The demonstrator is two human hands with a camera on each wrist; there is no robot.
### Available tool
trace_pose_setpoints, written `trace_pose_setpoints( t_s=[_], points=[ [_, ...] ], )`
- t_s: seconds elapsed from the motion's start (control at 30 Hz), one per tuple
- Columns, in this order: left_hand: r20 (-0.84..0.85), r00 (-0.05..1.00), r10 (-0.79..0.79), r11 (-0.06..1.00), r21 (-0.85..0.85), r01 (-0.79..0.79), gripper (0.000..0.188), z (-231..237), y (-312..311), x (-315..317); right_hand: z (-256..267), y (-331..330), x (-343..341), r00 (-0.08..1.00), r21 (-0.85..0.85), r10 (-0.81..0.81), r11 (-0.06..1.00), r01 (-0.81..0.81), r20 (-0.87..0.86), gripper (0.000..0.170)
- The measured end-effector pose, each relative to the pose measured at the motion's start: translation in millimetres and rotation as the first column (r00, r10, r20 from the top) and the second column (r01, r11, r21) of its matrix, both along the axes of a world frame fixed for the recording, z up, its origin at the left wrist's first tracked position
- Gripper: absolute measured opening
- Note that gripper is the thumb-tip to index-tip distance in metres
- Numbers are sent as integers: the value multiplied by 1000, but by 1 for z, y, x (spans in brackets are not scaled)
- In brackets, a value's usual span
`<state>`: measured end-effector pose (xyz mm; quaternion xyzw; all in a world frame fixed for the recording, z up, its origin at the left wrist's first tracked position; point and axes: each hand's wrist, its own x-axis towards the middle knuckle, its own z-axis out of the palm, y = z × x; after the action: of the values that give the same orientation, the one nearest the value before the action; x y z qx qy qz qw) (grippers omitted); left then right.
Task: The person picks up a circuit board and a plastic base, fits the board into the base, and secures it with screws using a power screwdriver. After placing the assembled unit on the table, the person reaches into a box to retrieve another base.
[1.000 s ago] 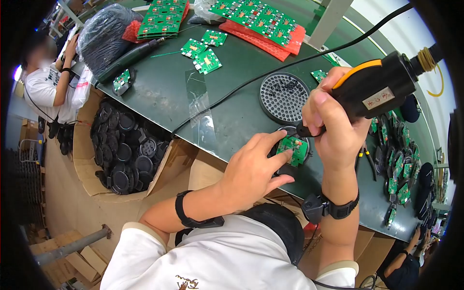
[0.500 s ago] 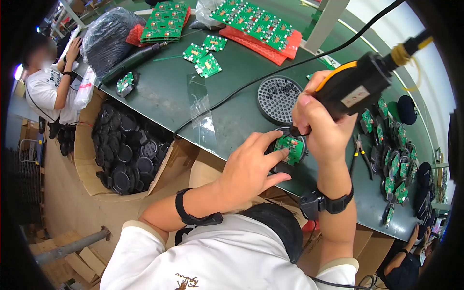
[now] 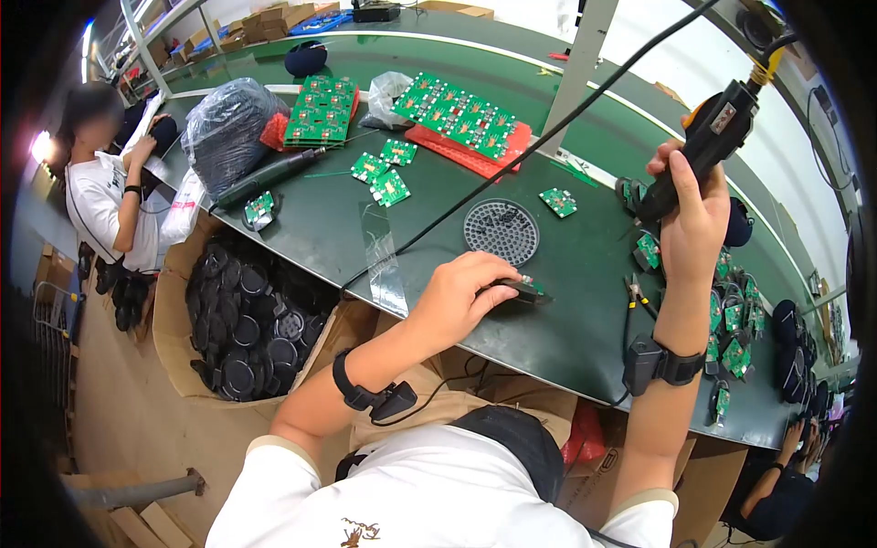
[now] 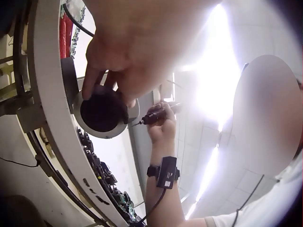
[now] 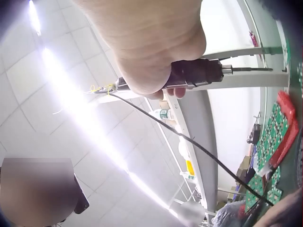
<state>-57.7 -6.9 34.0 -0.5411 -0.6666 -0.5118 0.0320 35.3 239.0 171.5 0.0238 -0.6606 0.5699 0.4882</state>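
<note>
Fingers of the left hand [image 3: 457,297] pinch a tilted black housing [image 4: 102,113] with its board [image 3: 527,279], at five o'clock from the round tray [image 3: 521,248]; the right hand [image 3: 692,208] grips a screwdriver [image 3: 717,132] at its two. Boarded housings [image 3: 734,318] at its three look finished; loose boards [image 3: 390,189] at its ten seem left

We saw a white shirt [image 3: 438,479] with beige sleeve edges [image 3: 654,499] and brown lettering [image 3: 359,532], also black wrist straps [image 3: 683,368] with boxes [image 4: 166,172].
</note>
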Motion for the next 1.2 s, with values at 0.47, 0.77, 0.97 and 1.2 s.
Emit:
trace_pose_setpoints(
  t_s=[0.47, 0.77, 0.97, 1.2],
  points=[
    [45, 988, -146, 983, 121, 140, 35, 42, 13, 43, -110, -81, 115, 878, 356, -267, 927, 120, 398, 35],
    [-54, 990, -127, 982, 130, 134, 39, 44, 24, 59, -114, -76, 129, 910, 251, -238, 955, 156, 339, 33],
    [-49, 985, -167, 982, 79, 170, 40, 50, 35, 75, -115, -69, 160, 816, 385, -449, 870, 307, 365, 42],
    [-33, 999, -35, 975, -222, 27, 28, 7, 18, 52, -139, 33, 300, 356, 178, -897, 407, 896, 262, 21]
  ],
)
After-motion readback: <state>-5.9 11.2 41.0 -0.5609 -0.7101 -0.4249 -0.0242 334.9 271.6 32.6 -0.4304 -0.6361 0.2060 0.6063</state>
